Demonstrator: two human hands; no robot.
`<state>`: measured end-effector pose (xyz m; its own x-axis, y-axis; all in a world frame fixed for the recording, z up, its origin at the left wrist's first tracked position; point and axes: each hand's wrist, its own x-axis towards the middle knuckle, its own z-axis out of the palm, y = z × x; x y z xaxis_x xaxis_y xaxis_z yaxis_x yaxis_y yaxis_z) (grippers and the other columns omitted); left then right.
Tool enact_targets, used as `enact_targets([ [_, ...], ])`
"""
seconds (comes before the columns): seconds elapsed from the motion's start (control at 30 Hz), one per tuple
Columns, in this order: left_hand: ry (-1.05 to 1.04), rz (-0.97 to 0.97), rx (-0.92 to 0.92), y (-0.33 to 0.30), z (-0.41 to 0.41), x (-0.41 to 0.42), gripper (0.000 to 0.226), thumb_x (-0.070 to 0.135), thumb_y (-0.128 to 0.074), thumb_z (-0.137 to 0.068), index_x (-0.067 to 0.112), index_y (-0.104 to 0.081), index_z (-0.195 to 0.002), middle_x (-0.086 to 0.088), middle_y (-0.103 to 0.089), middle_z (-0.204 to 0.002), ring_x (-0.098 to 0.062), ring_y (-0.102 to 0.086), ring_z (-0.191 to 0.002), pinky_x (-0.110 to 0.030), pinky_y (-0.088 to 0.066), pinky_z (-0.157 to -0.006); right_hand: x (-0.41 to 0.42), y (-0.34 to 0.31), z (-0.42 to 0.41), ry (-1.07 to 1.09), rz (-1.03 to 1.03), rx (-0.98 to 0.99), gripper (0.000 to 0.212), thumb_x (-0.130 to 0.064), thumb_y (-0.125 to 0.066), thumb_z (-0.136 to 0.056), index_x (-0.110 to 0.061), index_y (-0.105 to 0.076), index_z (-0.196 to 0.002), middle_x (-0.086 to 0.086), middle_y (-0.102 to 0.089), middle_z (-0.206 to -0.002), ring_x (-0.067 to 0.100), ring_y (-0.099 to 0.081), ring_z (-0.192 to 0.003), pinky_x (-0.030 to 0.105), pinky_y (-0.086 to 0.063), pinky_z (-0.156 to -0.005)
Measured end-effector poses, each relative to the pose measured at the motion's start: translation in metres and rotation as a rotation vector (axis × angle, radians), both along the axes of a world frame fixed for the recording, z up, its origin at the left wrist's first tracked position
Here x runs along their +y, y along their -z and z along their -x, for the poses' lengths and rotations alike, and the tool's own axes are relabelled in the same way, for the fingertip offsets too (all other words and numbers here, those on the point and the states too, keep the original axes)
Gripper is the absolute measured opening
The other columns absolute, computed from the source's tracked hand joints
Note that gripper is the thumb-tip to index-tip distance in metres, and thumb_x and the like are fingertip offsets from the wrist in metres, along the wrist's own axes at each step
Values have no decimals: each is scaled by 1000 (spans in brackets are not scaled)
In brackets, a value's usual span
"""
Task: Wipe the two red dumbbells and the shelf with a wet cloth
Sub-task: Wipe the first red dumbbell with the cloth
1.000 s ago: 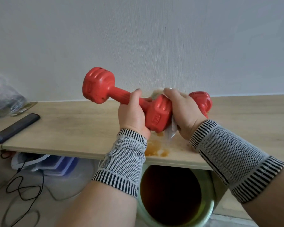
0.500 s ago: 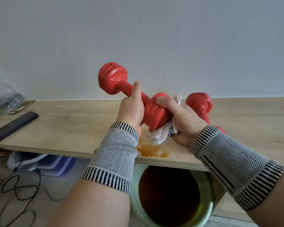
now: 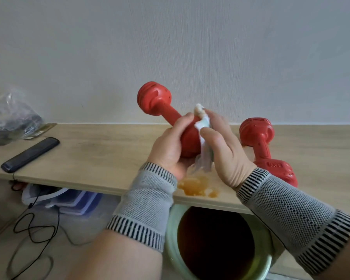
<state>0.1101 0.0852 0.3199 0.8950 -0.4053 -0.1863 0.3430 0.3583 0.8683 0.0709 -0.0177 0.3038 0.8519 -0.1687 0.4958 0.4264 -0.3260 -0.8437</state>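
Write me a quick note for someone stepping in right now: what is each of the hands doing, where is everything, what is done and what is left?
Left hand grips the lower end of the raised dumbbell, tilted up over the shelf.
Right hand presses the wet cloth against that dumbbell.
Second dumbbell lies on the shelf to the right, untouched.
An orange spill sits near the shelf's front edge.
Done: nothing clearly finished; the first dumbbell is mid-wipe.
Left: finish it, wipe the second dumbbell, then the shelf, including the spill.
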Motion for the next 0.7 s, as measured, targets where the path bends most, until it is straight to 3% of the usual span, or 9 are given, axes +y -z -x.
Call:
enact_targets([
  [0.07, 14, 2, -15, 0, -3, 9, 26, 37, -65, -84, 16, -70, -98, -12, -67, -100, -26, -65, -87, -39, -52, -80, 0, -4, 2, -45, 0, -10, 60, -44, -30, -81, -13, -52, -128, 1, -56, -120, 6, -46, -119, 19, -32, -104],
  [0.17, 32, -133, -149, 2, -1, 15, 56, 33, -76, -68, 10, -63, -117, -13, -68, -103, -28, -67, -89, -46, -55, -83, -7, -10, -2, -29, -102, 177, 39, -36, -34, -85, -10, -61, -96, 16, -67, -85, 32, -65, -86, 46, -52, -83],
  [0.27, 79, -290, -346, 1, 2, 19, 69, 35, -80, -53, 9, -61, -113, -10, -69, -100, -26, -69, -88, -46, -56, -80, -11, -15, -6, 4, -201, 411, 29, -34, -47, -88, -9, -59, -96, 27, -65, -86, 44, -64, -78, 59, -52, -76],
  [0.37, 86, -462, -511, -2, 4, 21, 60, 40, -82, -52, 17, -67, -106, -6, -73, -101, -25, -71, -93, -49, -56, -87, -16, -24, -8, 115, -334, 391, 15, -21, -56, -88, -7, -60, -87, 12, -66, -80, 27, -66, -78, 53, -55, -77],
  [0.47, 79, -575, -643, -5, 8, 19, 53, 42, -82, -55, 21, -71, -102, -1, -74, -97, -17, -72, -89, -38, -58, -82, -25, -27, -7, 34, -520, 464, 33, -21, -55, -91, -3, -59, -64, 8, -62, -52, 19, -62, -50, 41, -54, -53],
  [0.5, 65, -596, -671, -6, 8, 18, 50, 40, -83, -57, 21, -71, -101, 0, -74, -95, -15, -72, -87, -34, -58, -79, -27, -26, -6, -45, -549, 513, 34, -23, -55, -91, 0, -63, -67, 11, -65, -56, 20, -65, -53, 37, -55, -55],
  [0.57, 28, -641, -708, -7, 8, 20, 43, 33, -85, -64, 22, -71, -103, 3, -73, -93, -11, -71, -84, -26, -57, -73, -30, -21, -5, -170, -525, 589, 33, -27, -51, -89, 2, -68, -93, 16, -72, -82, 26, -70, -77, 41, -56, -71],
  [0.6, 11, -665, -727, -8, 8, 20, 42, 33, -85, -65, 23, -70, -104, 5, -73, -93, -9, -70, -84, -24, -56, -73, -31, -19, -3, -196, -487, 611, 33, -26, -49, -88, 1, -67, -96, 13, -72, -80, 26, -69, -76, 41, -54, -72],
  [0.7, -25, -720, -768, -6, 8, 21, 54, 41, -85, -61, 27, -67, -110, 10, -71, -97, -4, -67, -89, -23, -54, -80, -33, -25, 2, -207, -258, 624, 28, -22, -46, -90, -1, -59, -76, 10, -55, -44, 23, -54, -38, 28, -39, -46],
])
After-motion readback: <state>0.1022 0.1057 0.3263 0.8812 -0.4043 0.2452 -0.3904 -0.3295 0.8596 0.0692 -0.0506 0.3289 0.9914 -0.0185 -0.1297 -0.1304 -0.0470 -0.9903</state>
